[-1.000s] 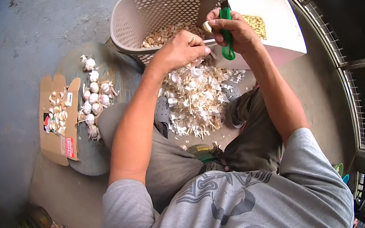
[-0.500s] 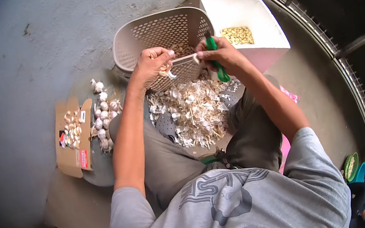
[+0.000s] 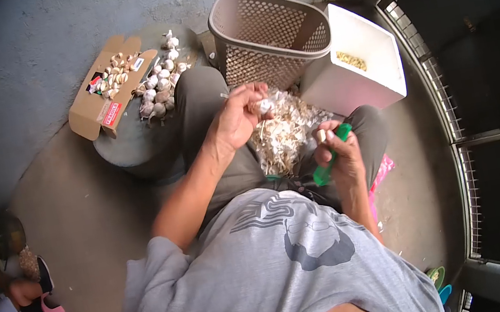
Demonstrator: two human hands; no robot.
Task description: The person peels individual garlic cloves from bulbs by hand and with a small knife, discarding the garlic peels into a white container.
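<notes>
My left hand (image 3: 236, 117), above the lap, has its fingers closed round a whitish garlic bulb (image 3: 263, 106). Lower and to the right, my right hand (image 3: 339, 148) grips a slim green-handled tool (image 3: 334, 153) against its palm. A pale garlic clove (image 3: 321, 136) is pinched at the thumb of the same hand. Loose garlic skins (image 3: 282, 130) lie heaped below and between the two hands. Whole garlic bulbs (image 3: 158, 92) sit on a round grey surface (image 3: 129, 152) left of my knee, beside an open cardboard box (image 3: 85, 111) with loose cloves (image 3: 113, 80) on it.
A brown perforated basket (image 3: 270, 25) stands beyond the skins. Right of it, a white foam box (image 3: 369, 35) holds peeled cloves (image 3: 351, 60). A wall (image 3: 48, 71) runs along the far left. Part of another person (image 3: 24, 296) shows at lower left.
Both hands have drawn back from the basket toward my lap. The left now holds a garlic bulb; the right keeps the green-handled tool and a clove. The view has turned.
</notes>
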